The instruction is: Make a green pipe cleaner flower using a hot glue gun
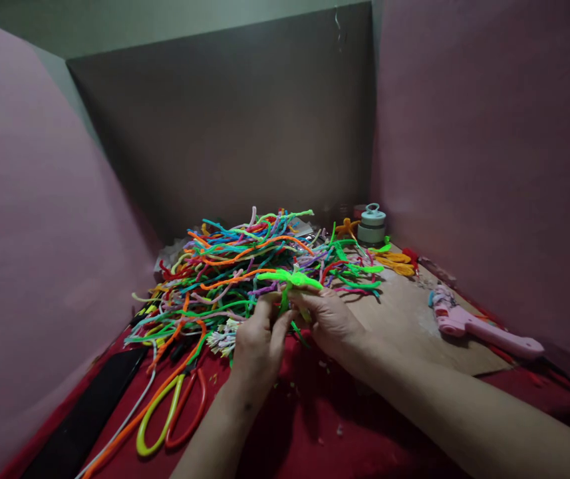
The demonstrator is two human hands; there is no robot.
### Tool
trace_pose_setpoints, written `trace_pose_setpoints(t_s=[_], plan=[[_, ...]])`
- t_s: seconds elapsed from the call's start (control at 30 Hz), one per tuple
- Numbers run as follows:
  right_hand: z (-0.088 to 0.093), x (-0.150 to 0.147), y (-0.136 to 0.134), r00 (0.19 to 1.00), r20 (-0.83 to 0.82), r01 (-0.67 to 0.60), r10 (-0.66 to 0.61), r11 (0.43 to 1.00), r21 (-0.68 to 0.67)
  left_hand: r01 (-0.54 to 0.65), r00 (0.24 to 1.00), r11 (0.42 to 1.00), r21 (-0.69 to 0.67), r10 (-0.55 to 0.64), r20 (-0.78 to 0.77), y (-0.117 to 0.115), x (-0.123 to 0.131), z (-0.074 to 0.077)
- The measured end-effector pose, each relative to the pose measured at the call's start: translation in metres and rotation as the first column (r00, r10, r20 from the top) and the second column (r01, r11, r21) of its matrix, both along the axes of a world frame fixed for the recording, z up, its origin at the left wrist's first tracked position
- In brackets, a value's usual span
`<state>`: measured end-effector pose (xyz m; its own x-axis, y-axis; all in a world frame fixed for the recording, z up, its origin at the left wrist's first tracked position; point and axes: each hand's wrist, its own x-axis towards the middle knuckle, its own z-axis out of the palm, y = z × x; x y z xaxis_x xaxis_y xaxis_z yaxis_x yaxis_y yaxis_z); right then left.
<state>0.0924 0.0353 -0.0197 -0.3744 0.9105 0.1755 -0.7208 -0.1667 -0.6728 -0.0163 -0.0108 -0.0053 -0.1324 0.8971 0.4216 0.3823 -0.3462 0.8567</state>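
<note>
Both of my hands meet in the middle of the view around a bright green pipe cleaner flower (292, 278), its fuzzy arms spreading to the left and right at the top. My left hand (263, 330) pinches its green stem from the left. From the right, my right hand (328, 318) closes on the same piece, thumb and fingers near the stem. The fingertips partly cover the lower part of it. Just behind lies a large tangled heap of coloured pipe cleaners (245, 249).
Scissors with yellow and red handles (177, 412) lie at the front left, near a black strip (90, 412). A pink glue gun (484, 332) rests on a board (399, 319) at the right. A pale green jar (372, 225) stands behind. Pink panels flank both sides.
</note>
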Motion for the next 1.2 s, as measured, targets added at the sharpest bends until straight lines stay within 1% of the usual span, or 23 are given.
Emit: trace_pose_setpoints(t_s=[0.03, 0.1, 0.17, 0.2, 0.27, 0.33, 0.37, 0.43, 0.53, 0.6, 0.63, 0.67, 0.7, 0.73, 0.77, 0.83, 0.87, 0.9, 0.93, 1.0, 1.07, 1.13, 1.2], plan=[[-0.002, -0.001, 0.000, 1.000, 0.001, 0.024, -0.024, 1.000, 0.002, -0.051, 0.989, 0.995, 0.081, 0.062, -0.137, 0.001, -0.001, -0.004], [-0.004, -0.002, -0.002, 0.998, 0.029, 0.058, -0.058, 0.998, 0.002, -0.087, 0.941, 0.977, 0.195, 0.145, -0.307, 0.001, -0.002, -0.009], [-0.004, -0.003, -0.004, 0.997, 0.051, 0.062, -0.064, 0.998, 0.030, -0.093, 0.937, 0.974, 0.204, 0.155, -0.313, 0.000, -0.003, -0.009], [-0.004, -0.002, -0.005, 0.997, 0.056, 0.054, -0.057, 0.997, 0.051, -0.083, 0.956, 0.982, 0.167, 0.126, -0.265, -0.001, -0.002, -0.007], [-0.002, -0.001, -0.006, 0.998, 0.055, 0.035, -0.040, 0.996, 0.083, -0.014, 0.996, 0.999, 0.031, 0.017, -0.086, -0.003, -0.001, -0.001], [0.001, 0.000, -0.007, 0.999, 0.046, 0.022, -0.027, 0.994, 0.104, 0.114, 0.985, 0.989, -0.092, -0.100, 0.142, -0.006, 0.001, 0.005], [0.002, 0.001, -0.008, 0.999, 0.037, 0.012, -0.016, 0.993, 0.115, 0.184, 0.958, 0.975, -0.124, -0.150, 0.246, -0.007, 0.002, 0.008], [0.005, 0.003, -0.009, 1.000, 0.008, -0.030, 0.029, 0.990, 0.134, 0.311, 0.878, 0.941, -0.132, -0.231, 0.419, -0.009, 0.002, 0.011], [0.008, 0.004, -0.011, 0.988, -0.011, -0.149, 0.152, 0.978, 0.146, 0.478, 0.714, 0.870, -0.117, -0.308, 0.628, -0.009, 0.001, 0.011], [0.009, 0.005, -0.012, 0.980, -0.004, -0.197, 0.199, 0.971, 0.133, 0.577, 0.606, 0.809, -0.112, -0.332, 0.723, -0.007, -0.002, 0.010], [0.009, 0.005, -0.012, 0.979, 0.003, -0.202, 0.203, 0.972, 0.121, 0.615, 0.567, 0.781, -0.112, -0.339, 0.751, -0.006, -0.003, 0.009], [0.008, 0.005, -0.012, 0.980, 0.003, -0.198, 0.198, 0.974, 0.107, 0.641, 0.547, 0.758, -0.119, -0.343, 0.763, -0.005, -0.004, 0.009], [0.007, 0.004, -0.011, 0.983, -0.002, -0.184, 0.185, 0.978, 0.096, 0.651, 0.553, 0.747, -0.136, -0.343, 0.759, -0.004, -0.004, 0.009], [0.006, 0.003, -0.010, 0.986, -0.008, -0.167, 0.169, 0.982, 0.086, 0.636, 0.589, 0.754, -0.163, -0.339, 0.734, -0.003, -0.005, 0.009], [0.004, 0.003, -0.008, 0.989, -0.014, -0.146, 0.148, 0.986, 0.078, 0.592, 0.656, 0.781, -0.197, -0.325, 0.681, -0.002, -0.005, 0.009], [0.000, 0.001, -0.005, 0.996, -0.010, -0.092, 0.093, 0.994, 0.055, 0.426, 0.831, 0.872, -0.241, -0.272, 0.485, -0.002, -0.004, 0.009], [-0.002, 0.000, -0.004, 0.998, -0.001, -0.067, 0.067, 0.997, 0.046, 0.316, 0.910, 0.923, -0.221, -0.229, 0.346, -0.002, -0.004, 0.008], [-0.003, 0.000, -0.003, 0.999, 0.011, -0.049, 0.049, 0.998, 0.040, 0.204, 0.966, 0.965, -0.165, -0.172, 0.193, -0.002, -0.003, 0.006], [-0.004, -0.001, -0.002, 0.999, 0.021, -0.040, 0.039, 0.999, 0.036, 0.108, 0.994, 0.991, -0.085, -0.105, 0.042, -0.002, -0.003, 0.004], [-0.005, -0.001, -0.003, 0.999, 0.040, -0.029, 0.028, 0.999, 0.034, -0.014, 0.980, 0.996, 0.091, 0.032, -0.196, -0.003, -0.002, 0.000], [-0.004, 0.000, -0.005, 0.998, 0.061, -0.017, 0.015, 0.999, 0.039, -0.053, 0.946, 0.980, 0.190, 0.111, -0.306, -0.004, -0.002, -0.003], [-0.001, 0.001, -0.009, 0.996, 0.090, -0.008, 0.003, 0.998, 0.057, -0.056, 0.949, 0.980, 0.191, 0.111, -0.295, -0.005, -0.002, -0.003], [0.003, 0.001, -0.013, 0.994, 0.112, -0.015, 0.005, 0.996, 0.093, -0.058, 0.976, 0.988, 0.141, 0.086, -0.202, -0.006, -0.001, -0.001]])
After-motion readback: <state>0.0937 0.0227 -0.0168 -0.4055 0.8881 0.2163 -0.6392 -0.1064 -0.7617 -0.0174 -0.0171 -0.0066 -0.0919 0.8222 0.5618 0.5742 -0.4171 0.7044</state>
